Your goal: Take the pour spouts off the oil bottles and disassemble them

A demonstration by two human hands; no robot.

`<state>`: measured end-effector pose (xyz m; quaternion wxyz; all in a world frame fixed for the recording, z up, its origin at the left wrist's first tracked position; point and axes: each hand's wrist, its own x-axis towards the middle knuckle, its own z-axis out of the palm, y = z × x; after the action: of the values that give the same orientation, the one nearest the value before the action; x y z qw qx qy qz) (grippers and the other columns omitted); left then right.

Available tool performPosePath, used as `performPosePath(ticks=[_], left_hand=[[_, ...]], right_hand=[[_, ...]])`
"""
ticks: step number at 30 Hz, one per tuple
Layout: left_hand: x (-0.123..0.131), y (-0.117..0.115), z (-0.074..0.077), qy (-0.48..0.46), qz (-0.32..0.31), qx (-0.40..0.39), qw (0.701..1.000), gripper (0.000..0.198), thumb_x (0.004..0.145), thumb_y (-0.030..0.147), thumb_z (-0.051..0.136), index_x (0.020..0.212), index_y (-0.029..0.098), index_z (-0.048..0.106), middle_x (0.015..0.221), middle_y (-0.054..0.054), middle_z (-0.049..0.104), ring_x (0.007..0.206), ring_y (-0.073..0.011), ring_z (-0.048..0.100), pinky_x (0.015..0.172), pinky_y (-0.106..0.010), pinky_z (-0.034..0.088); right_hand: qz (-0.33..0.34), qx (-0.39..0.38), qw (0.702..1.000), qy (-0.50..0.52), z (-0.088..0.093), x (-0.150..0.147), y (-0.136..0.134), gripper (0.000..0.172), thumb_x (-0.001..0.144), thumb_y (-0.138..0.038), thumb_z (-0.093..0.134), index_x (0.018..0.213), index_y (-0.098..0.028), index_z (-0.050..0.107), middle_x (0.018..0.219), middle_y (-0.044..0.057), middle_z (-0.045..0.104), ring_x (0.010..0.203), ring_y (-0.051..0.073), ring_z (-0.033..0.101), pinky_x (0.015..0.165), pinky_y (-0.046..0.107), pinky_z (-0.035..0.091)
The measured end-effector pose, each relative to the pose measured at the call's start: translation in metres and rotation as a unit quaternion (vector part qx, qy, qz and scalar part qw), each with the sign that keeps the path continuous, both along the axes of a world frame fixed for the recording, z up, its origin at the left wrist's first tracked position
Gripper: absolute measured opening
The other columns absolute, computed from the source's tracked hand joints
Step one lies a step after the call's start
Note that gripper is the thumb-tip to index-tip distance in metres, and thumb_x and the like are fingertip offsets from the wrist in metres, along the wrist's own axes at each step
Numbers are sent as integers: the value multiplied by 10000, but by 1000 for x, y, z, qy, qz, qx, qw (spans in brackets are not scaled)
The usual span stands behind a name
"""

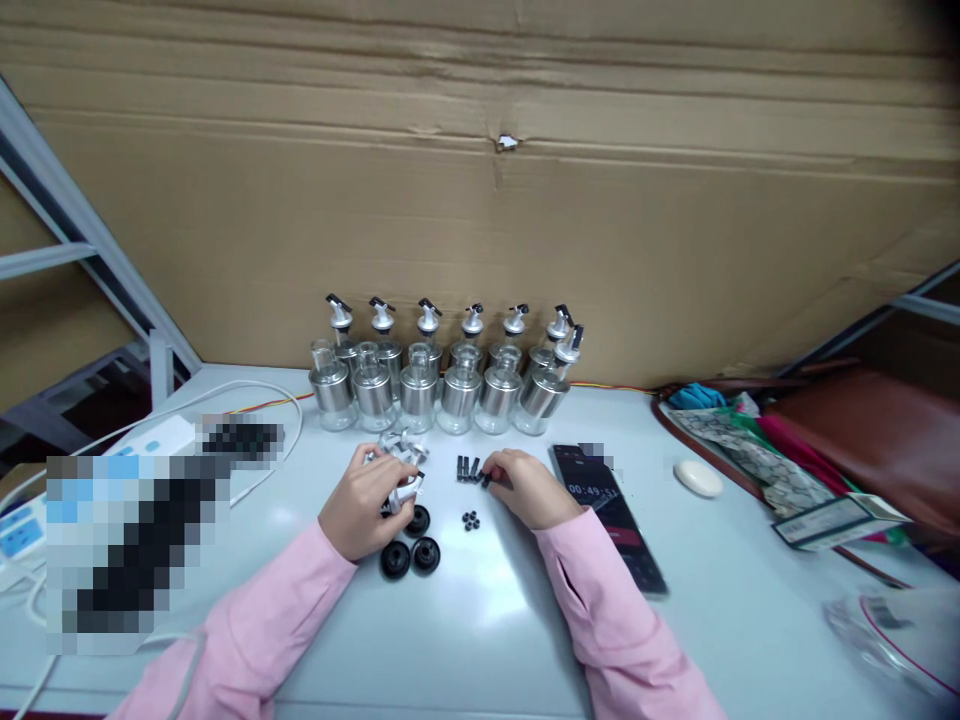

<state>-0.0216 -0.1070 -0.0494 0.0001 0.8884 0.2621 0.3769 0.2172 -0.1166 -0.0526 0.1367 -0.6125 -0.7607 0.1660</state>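
My left hand (369,502) is closed around a silver pour spout (407,492) with a small black flap. Loose silver spout pieces (405,446) lie just behind that hand. By its fingertips are several round black caps (395,560) on the table. My right hand (529,488) pinches at the end of a row of short black tubes (465,468); its fingertips are on a small black tube (486,480). Between the hands sits a small cluster of black rings (471,521). Two rows of glass bottles with steel bands (460,388) stand behind, the rear ones topped with spouts (428,316).
A phone (622,540) showing a timer lies beside my right forearm. Farther right are a white oval object (698,478), a small box (840,521), a plastic bag (900,640) and a brown leather bag (862,430). White cables (300,410) and a power strip (22,533) lie left; cardboard (420,220) backs the table.
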Motion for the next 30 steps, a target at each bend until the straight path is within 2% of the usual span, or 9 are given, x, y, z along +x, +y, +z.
performPosePath(ticks=[9,15,22,30], left_hand=[[0,0,-1,0,-2,-6,1000,144,776,135,446,909,153,498,692,-25,621,596,-133,544,751,-362,392],[0,0,-1,3,-5,-3,1000,151,772,131,439,911,154,494,667,-16,603,580,-132,539,744,-362,389],[1,-1,0,1,-4,-6,1000,151,773,131,440,913,162,488,668,-14,604,581,-134,541,746,-364,388],[3,-3,-1,-10,-10,-24,1000,156,757,129,451,906,175,449,700,-8,605,596,-131,545,756,-358,395]], right_hand=[[-11,9,1000,1,0,-3,0,217,708,-65,548,890,-137,641,836,75,594,841,192,545,775,282,418],[2,16,1000,12,-3,-3,0,233,716,-53,550,896,-164,648,851,61,589,828,174,553,776,271,427],[4,34,999,20,-10,-2,3,326,795,2,388,897,-160,652,897,78,603,900,177,553,808,276,417],[13,56,998,24,-15,-3,3,297,791,-9,401,879,-156,644,878,68,601,876,163,552,807,267,422]])
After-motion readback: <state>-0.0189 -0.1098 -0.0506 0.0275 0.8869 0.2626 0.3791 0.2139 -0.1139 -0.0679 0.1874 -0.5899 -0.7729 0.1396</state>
